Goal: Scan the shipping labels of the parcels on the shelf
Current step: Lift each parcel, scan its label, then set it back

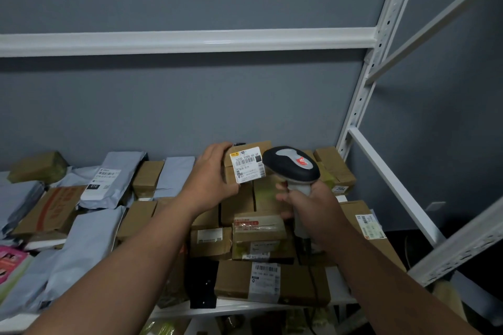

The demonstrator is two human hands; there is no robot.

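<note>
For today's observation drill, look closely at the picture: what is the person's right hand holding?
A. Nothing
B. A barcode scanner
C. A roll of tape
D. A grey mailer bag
B: the right hand grips the handle of the scanner, whose head points toward the label on the box that the left hand holds up.

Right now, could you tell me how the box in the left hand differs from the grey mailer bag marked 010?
The held box is brown cardboard, rigid, and raised in the left hand with its label facing the scanner. The grey mailer bag is soft plastic, lying untouched on other parcels to the left. Both carry a white shipping label with a barcode.
</note>
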